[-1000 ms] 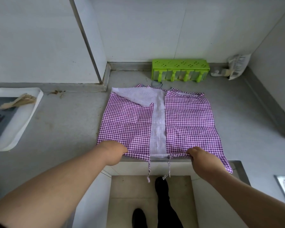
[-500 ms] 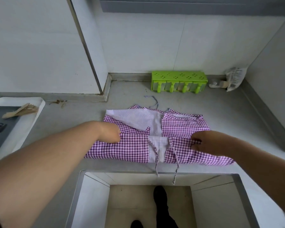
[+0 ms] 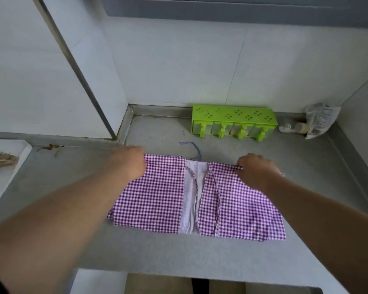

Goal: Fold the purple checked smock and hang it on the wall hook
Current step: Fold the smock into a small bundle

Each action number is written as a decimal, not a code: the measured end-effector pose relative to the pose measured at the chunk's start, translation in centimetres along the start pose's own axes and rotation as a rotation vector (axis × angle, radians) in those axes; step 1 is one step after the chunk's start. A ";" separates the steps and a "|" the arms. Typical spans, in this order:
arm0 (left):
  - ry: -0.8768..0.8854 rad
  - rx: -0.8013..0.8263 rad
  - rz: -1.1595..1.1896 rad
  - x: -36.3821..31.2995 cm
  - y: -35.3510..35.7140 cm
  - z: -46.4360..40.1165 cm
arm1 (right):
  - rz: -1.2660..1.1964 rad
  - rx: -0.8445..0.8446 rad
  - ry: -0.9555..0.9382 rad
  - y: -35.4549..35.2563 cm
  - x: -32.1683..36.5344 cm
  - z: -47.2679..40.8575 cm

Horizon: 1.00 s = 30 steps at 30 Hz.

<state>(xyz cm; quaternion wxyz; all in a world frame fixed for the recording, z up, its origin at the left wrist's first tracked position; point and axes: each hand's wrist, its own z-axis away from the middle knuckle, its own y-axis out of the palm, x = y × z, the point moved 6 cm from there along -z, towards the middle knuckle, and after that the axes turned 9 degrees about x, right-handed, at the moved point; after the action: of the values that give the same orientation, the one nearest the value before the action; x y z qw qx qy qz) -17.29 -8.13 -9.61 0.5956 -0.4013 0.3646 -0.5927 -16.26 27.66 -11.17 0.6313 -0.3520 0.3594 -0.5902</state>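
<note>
The purple checked smock (image 3: pixel 157 198) lies flat on the grey counter (image 3: pixel 72 187), doubled over front to back, with a pale strip of lining and two thin ties running down its middle. My left hand (image 3: pixel 130 162) grips the folded edge at the far left corner. My right hand (image 3: pixel 255 168) pinches the same edge at the far right corner. A thin blue tie (image 3: pixel 191 147) trails out beyond the far edge. No wall hook is in view.
A green perforated rack (image 3: pixel 232 117) stands against the back wall, with a crumpled plastic packet (image 3: pixel 319 119) and a small bottle to its right. A white tray (image 3: pixel 6 166) sits at the left edge. The counter's front edge drops to an open gap below.
Both hands have carried the smock's near hem away from me and laid it over the far edge, halving its depth. The ties that hung over the counter's front now lie on top.
</note>
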 end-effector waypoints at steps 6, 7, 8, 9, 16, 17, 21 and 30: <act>0.403 0.005 -0.143 -5.3 5.0 -1.0 | 0.005 -0.045 -0.004 3.7 0.5 -3.2; 0.475 0.079 -0.164 -6.3 6.5 -0.9 | -0.012 -0.041 -0.031 4.1 0.8 -3.6; 0.510 0.142 -0.185 -7.1 7.8 -0.8 | -0.037 -0.021 -0.063 4.6 1.3 -3.8; 0.522 0.178 -0.191 -7.6 9.0 -0.9 | -0.064 -0.001 -0.101 5.1 1.8 -4.1; 0.428 0.291 -0.162 -8.7 13.3 -2.6 | -0.002 0.000 -0.462 5.8 7.1 -4.4; 0.412 0.295 -0.144 -8.8 13.9 -2.9 | 0.026 -0.028 -0.519 6.0 8.1 -4.8; 0.354 0.309 -0.074 -8.7 15.1 -3.4 | 0.143 -0.104 -0.620 7.1 10.7 -5.8; 0.337 0.319 -0.009 -8.6 16.0 -3.9 | -0.443 0.172 -0.333 5.7 9.6 -9.4</act>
<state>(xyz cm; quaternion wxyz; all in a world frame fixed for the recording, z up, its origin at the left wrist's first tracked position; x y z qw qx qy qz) -14.51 -0.14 -26.09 0.5797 -0.1989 0.3588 -0.7040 -21.20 18.16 -21.16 0.5648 -0.4591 0.1139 -0.6762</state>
